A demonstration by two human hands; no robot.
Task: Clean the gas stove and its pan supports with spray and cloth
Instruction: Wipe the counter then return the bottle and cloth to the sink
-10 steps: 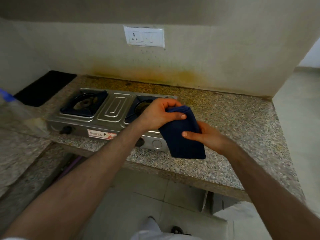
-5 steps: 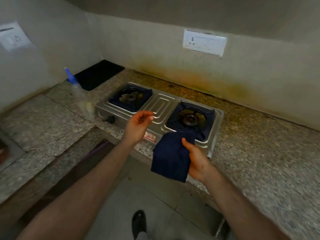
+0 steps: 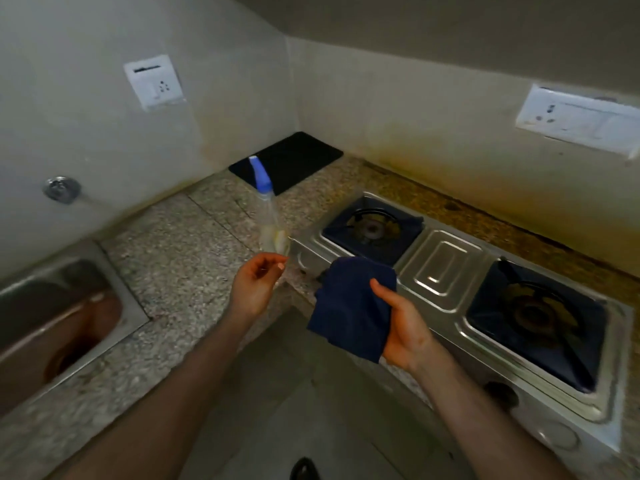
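Counter: speckled granite counter [image 3: 180, 258] is wrapping round the corner under stained cream walls, and I am looking down at it from above.
Stove: the steel gas stove [image 3: 440, 268] is sitting on the right run of counter, two dark burner wells with pan supports [image 3: 372, 227], a ribbed panel between them.
Cloth: the navy cloth [image 3: 349, 306] is hanging soft and folded in front of the stove's near-left corner, off the surface.
Right hand: my right hand [image 3: 403, 327] is pinching the cloth, thumb on top, fingers hidden beneath.
Left hand: my left hand [image 3: 254, 289] is empty, fingers loosely curled and spread, reaching just short of the bottle.
Spray: the clear spray bottle [image 3: 268, 216] with its blue nozzle is standing upright beside the stove's left end, blurred, a little pale liquid at the bottom.
Change: a second ago both hands were folding the cloth; now the left has let go and I am turning toward the bottle.
Meaning: I judge wiping is not yet begun; spraying is coming first.
Beyond: a steel sink [image 3: 52, 323] is lying far left, a black mat [image 3: 294, 157] in the corner.
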